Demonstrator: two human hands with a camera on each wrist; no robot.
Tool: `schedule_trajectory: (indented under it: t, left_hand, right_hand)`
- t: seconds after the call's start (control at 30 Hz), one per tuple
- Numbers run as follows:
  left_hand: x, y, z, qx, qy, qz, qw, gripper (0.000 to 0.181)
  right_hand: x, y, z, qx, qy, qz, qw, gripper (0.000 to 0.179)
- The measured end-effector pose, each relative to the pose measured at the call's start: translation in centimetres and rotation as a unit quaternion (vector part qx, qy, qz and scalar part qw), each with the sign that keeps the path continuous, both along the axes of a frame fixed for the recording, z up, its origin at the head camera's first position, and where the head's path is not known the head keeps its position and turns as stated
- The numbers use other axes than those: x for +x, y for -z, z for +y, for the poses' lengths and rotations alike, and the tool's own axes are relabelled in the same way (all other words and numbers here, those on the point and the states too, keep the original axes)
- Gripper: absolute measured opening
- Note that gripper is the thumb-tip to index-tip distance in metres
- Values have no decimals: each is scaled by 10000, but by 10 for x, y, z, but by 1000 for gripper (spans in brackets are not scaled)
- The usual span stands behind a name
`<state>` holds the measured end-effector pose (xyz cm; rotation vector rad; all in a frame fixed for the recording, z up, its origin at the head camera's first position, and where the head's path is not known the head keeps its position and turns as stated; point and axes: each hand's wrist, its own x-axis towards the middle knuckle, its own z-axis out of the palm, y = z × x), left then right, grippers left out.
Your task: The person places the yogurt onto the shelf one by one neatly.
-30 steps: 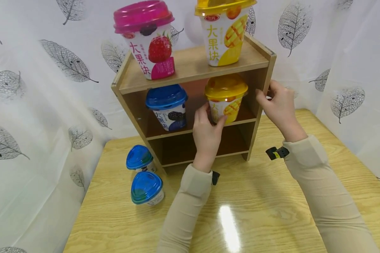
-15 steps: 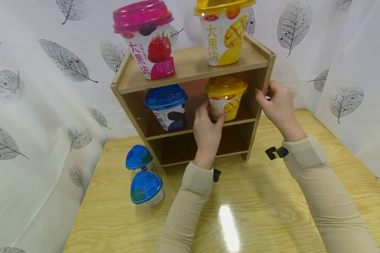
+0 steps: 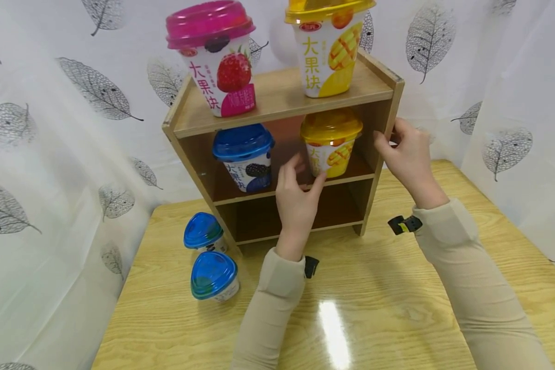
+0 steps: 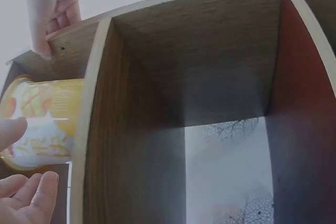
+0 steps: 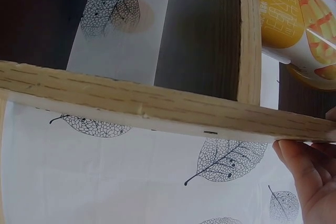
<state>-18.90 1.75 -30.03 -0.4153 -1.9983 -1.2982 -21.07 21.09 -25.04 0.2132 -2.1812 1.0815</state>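
Observation:
A yogurt cup with a yellow lid and mango print (image 3: 333, 156) stands upright on the middle level of a small wooden shelf (image 3: 282, 119), at its right side. My left hand (image 3: 297, 200) is just in front and left of that cup, thumb and fingers spread apart. In the left wrist view a gap shows between its fingers and the cup (image 4: 39, 121); whether the thumb touches, I cannot tell. My right hand (image 3: 409, 156) grips the shelf's right side panel between thumb and fingers; some fingers are hidden behind it. The right wrist view shows its thumb at the panel edge (image 5: 189, 109).
A blue-lidded blackberry cup (image 3: 250, 162) shares the middle level. On top stand a pink-lidded strawberry cup (image 3: 226, 72) and another yellow-lidded mango cup (image 3: 326, 56). Two blue-lidded cups, the rear one (image 3: 203, 231) and the front one (image 3: 214, 277), are on the wooden table (image 3: 166, 329) at left.
My left hand held the mango cup earlier; its fingers have since spread and drawn back slightly down and left. The cup stays on the shelf. My right hand has kept its place.

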Motion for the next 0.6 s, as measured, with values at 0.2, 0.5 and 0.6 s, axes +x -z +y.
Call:
schedule_trajectory:
  t: [0.2,0.5,0.6]
  left_hand:
    - [17,10,-11,-274,189,63,9994,49]
    - [37,37,-32,-1045,423,93,9936,44]
    - [41,48,-39,-1224,438,-22,9915,43]
  right_hand:
    - [1,0,0,-40,-4,22,10000,27]
    - [0,2,0,7,25,136,9999,26]
    - [-1,2,0,6,19,169,9999,26]
